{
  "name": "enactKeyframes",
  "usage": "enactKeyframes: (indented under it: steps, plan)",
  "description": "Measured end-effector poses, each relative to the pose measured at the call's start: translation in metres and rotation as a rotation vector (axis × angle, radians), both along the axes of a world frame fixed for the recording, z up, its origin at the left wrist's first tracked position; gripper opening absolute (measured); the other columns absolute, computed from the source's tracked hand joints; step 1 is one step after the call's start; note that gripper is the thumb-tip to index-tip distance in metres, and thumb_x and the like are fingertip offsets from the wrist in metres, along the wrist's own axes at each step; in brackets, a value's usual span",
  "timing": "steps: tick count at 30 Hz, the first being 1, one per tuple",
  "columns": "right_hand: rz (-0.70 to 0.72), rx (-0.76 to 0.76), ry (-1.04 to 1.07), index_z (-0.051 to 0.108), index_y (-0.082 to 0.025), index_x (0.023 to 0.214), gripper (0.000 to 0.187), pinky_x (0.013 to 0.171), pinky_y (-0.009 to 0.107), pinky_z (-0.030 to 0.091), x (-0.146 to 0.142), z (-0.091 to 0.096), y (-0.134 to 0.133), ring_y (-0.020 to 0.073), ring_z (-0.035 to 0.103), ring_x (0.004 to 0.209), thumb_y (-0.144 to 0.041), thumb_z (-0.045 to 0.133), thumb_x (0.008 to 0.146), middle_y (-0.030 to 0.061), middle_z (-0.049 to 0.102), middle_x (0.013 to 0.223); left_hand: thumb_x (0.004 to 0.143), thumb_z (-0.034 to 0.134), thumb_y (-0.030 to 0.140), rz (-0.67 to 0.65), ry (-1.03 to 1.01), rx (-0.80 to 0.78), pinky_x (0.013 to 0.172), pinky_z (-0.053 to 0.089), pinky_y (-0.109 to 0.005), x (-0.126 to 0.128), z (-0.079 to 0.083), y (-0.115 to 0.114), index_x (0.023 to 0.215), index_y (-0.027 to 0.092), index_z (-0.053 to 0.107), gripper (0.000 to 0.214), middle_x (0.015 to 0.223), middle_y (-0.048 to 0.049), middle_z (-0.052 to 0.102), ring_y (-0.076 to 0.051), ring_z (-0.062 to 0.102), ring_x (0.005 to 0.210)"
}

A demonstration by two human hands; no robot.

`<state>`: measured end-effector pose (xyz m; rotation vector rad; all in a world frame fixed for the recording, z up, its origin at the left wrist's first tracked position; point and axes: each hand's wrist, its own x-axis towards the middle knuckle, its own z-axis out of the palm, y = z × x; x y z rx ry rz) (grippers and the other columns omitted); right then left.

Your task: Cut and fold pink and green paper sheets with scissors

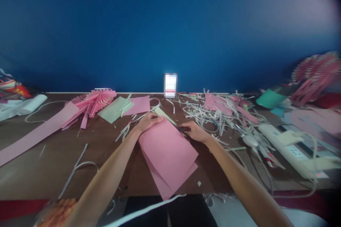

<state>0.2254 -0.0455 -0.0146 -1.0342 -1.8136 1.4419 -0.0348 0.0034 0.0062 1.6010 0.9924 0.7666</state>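
Two or three pink paper sheets [167, 152] lie stacked on the brown table [61, 156] in front of me. My left hand [147, 120] rests at the stack's far left corner with its fingers curled down on the paper edge. My right hand [194, 130] sits at the stack's right edge, closed around a thin dark tool [182, 130] that points left onto the paper; I cannot make out what kind of tool it is.
Pink folded paper fans [92, 104] and a long pink strip [37, 133] lie at the left. Green and pink sheets [124, 108] sit behind them. A heap of paper trimmings [213, 111] fills the right, with a white power strip [287, 147] beyond it. A blue wall stands behind.
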Motion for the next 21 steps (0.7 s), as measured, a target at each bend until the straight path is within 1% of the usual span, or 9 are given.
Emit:
enactKeyframes:
  steps: [2,6,9,11,14,16,19,21]
  plan:
    - [0.003,0.002,-0.008,0.066,-0.015,0.113,0.045,0.069,0.03,0.053,-0.0007,0.0013,-0.0004,0.0218,0.066,0.082,-0.038,0.067,0.074,0.0051,0.071,0.081,0.07,0.066,0.046,0.002,-0.002,0.0,0.054,0.038,-0.022,0.0001,0.0018,-0.0014,0.074,0.014,0.07,0.033,0.072,-0.0038,0.065,-0.013,0.054,0.06]
    - [0.012,0.012,-0.012,0.066,-0.015,0.114,0.044,0.068,0.028,0.053,-0.0019,0.0044,-0.0019,0.0212,0.066,0.082,-0.035,0.067,0.074,0.0051,0.071,0.084,0.07,0.067,0.046,-0.021,-0.004,0.01,0.055,0.04,-0.023,0.0006,0.0038,-0.0036,0.073,0.015,0.07,0.032,0.071,-0.0032,0.065,-0.013,0.055,0.06]
    - [0.008,-0.017,-0.017,0.065,-0.016,0.115,0.044,0.06,0.025,0.051,-0.0035,0.0052,-0.0029,0.0187,0.066,0.072,-0.033,0.067,0.074,0.0045,0.071,0.082,0.069,0.068,0.045,-0.038,-0.021,0.005,0.055,0.039,-0.023,0.0004,0.0032,-0.0031,0.071,0.015,0.07,0.03,0.069,-0.0032,0.065,-0.013,0.055,0.06]
    - [0.0,-0.026,-0.004,0.065,-0.015,0.115,0.044,0.057,0.024,0.049,-0.0049,0.0045,-0.0031,0.0179,0.065,0.069,-0.033,0.066,0.075,0.0051,0.071,0.083,0.069,0.069,0.045,-0.032,-0.026,-0.007,0.055,0.039,-0.023,0.0001,0.0019,-0.002,0.071,0.014,0.07,0.031,0.07,-0.0039,0.065,-0.013,0.056,0.06]
    - [0.001,-0.008,0.046,0.066,-0.014,0.113,0.042,0.062,0.025,0.049,-0.0065,0.0023,-0.003,0.0188,0.065,0.077,-0.033,0.066,0.075,0.0064,0.071,0.089,0.068,0.069,0.045,-0.019,-0.03,-0.026,0.056,0.04,-0.023,-0.0006,0.0,-0.0008,0.072,0.014,0.07,0.032,0.072,-0.005,0.066,-0.014,0.056,0.062]
    - [0.003,-0.018,0.054,0.065,-0.014,0.114,0.042,0.06,0.025,0.049,-0.0067,0.0007,-0.0028,0.0177,0.064,0.073,-0.033,0.066,0.075,0.0057,0.071,0.085,0.068,0.069,0.045,-0.025,-0.04,-0.034,0.056,0.041,-0.024,-0.0011,-0.0005,-0.0006,0.073,0.014,0.07,0.032,0.072,-0.0051,0.066,-0.014,0.057,0.062]
    - [-0.001,-0.041,0.033,0.065,-0.014,0.114,0.044,0.051,0.022,0.044,-0.0063,0.0001,-0.0028,0.014,0.06,0.06,-0.032,0.066,0.075,0.0038,0.069,0.075,0.067,0.07,0.044,-0.04,-0.05,-0.029,0.056,0.04,-0.023,-0.0014,0.0004,-0.0011,0.072,0.013,0.069,0.031,0.071,-0.0047,0.065,-0.013,0.056,0.061]
    - [0.0,-0.04,0.029,0.065,-0.014,0.113,0.043,0.049,0.021,0.043,-0.0062,0.0017,-0.0034,0.0127,0.058,0.057,-0.032,0.067,0.074,0.0037,0.068,0.074,0.068,0.069,0.044,-0.046,-0.047,-0.019,0.056,0.04,-0.023,-0.0011,0.0018,-0.0019,0.073,0.013,0.07,0.031,0.072,-0.005,0.065,-0.014,0.056,0.062]
